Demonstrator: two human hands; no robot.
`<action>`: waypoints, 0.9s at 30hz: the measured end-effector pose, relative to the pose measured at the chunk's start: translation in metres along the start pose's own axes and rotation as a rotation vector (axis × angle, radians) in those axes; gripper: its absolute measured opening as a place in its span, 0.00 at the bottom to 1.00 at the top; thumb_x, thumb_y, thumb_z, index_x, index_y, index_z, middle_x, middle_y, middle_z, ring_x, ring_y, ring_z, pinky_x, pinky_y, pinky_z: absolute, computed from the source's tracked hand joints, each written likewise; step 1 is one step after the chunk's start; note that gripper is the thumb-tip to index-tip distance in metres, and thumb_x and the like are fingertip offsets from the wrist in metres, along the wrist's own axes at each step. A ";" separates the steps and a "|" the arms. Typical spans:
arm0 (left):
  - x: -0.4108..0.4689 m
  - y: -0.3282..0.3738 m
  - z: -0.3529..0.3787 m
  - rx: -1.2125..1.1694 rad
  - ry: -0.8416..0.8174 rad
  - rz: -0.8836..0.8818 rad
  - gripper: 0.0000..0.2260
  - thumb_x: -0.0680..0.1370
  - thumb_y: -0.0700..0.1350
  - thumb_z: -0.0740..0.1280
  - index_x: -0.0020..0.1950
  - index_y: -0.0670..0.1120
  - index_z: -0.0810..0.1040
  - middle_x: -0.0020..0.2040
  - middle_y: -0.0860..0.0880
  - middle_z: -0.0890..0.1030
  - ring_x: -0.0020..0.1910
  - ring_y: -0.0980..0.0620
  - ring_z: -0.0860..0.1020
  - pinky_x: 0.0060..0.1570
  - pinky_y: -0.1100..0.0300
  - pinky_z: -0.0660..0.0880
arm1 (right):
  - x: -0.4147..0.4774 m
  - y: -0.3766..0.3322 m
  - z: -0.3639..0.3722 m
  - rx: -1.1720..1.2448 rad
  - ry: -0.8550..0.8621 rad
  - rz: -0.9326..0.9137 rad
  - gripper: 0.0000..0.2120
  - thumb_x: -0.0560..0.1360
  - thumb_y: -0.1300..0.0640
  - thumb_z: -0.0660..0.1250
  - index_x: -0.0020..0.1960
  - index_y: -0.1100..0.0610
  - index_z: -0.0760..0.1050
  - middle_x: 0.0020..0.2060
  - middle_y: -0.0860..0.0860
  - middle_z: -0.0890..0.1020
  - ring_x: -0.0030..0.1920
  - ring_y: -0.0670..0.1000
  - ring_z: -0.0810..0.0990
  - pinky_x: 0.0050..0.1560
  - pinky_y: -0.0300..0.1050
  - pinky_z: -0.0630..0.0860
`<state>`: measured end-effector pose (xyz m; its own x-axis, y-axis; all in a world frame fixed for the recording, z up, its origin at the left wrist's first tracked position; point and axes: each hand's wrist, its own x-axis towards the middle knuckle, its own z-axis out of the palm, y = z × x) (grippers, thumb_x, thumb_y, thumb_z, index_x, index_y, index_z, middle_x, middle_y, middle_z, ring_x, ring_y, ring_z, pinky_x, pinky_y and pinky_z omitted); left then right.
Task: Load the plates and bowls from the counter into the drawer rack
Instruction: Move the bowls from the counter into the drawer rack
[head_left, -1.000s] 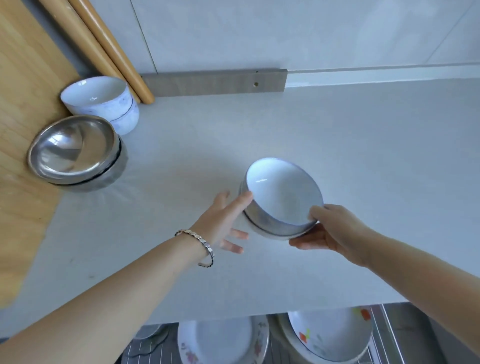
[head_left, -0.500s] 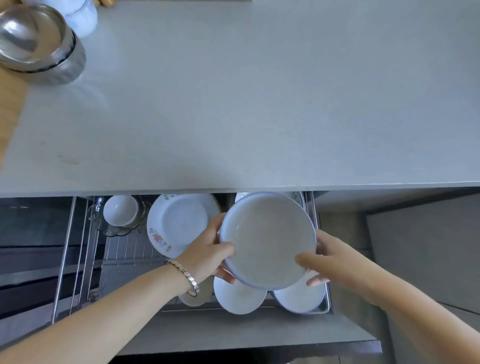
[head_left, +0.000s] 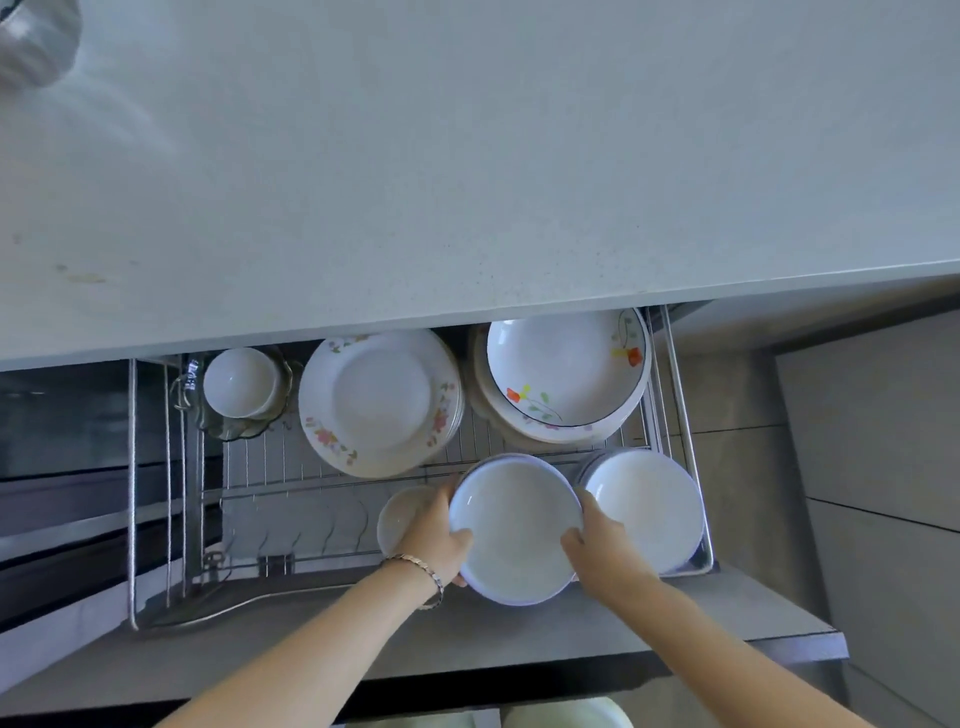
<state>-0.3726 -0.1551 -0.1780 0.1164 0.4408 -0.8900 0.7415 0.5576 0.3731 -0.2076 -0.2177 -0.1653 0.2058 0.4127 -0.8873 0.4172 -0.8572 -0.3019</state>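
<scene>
A white bowl with a blue rim (head_left: 514, 527) is held low over the front row of the wire drawer rack (head_left: 171, 493). My left hand (head_left: 434, 535) grips its left edge and my right hand (head_left: 597, 545) grips its right edge. Right of it a stack of white bowls (head_left: 649, 506) sits in the rack, and a small bowl (head_left: 397, 517) shows behind my left hand. At the back of the rack stand floral plates (head_left: 379, 402), a flower-painted deep dish stack (head_left: 566, 371) and a white cup (head_left: 240, 382).
The grey counter (head_left: 467, 156) overhangs the open drawer. A steel bowl (head_left: 31, 47) is cut off at the counter's top left corner. The rack's left front part holds bare wire plate slots (head_left: 291, 530). The drawer front panel (head_left: 519, 639) lies beneath my forearms.
The bowl came off the counter between both hands and went down over the counter edge into the open drawer, now low over the front row. My view tipped down to the rack.
</scene>
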 end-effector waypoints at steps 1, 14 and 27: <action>0.005 -0.004 0.001 0.025 0.012 -0.014 0.26 0.73 0.35 0.57 0.70 0.52 0.63 0.61 0.44 0.71 0.53 0.40 0.76 0.30 0.53 0.81 | 0.004 0.000 0.004 -0.002 0.001 0.009 0.25 0.75 0.66 0.53 0.71 0.53 0.61 0.42 0.57 0.74 0.42 0.58 0.74 0.41 0.46 0.72; 0.023 -0.008 0.003 0.155 -0.074 0.033 0.29 0.73 0.32 0.59 0.70 0.54 0.63 0.47 0.51 0.72 0.47 0.48 0.73 0.49 0.53 0.79 | 0.024 0.008 0.014 -0.169 0.070 0.063 0.23 0.74 0.64 0.55 0.69 0.56 0.66 0.49 0.57 0.70 0.43 0.57 0.71 0.43 0.44 0.69; 0.034 -0.009 0.012 -0.156 -0.104 -0.222 0.31 0.75 0.32 0.56 0.74 0.56 0.58 0.63 0.45 0.72 0.55 0.43 0.72 0.51 0.45 0.79 | 0.055 -0.014 -0.004 -0.323 0.003 -0.097 0.26 0.74 0.65 0.55 0.70 0.50 0.66 0.60 0.56 0.78 0.59 0.60 0.76 0.57 0.47 0.74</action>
<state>-0.3677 -0.1535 -0.2144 0.0362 0.2260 -0.9734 0.6470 0.7371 0.1952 -0.1980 -0.1818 -0.2087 0.1542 0.4890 -0.8586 0.6938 -0.6723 -0.2583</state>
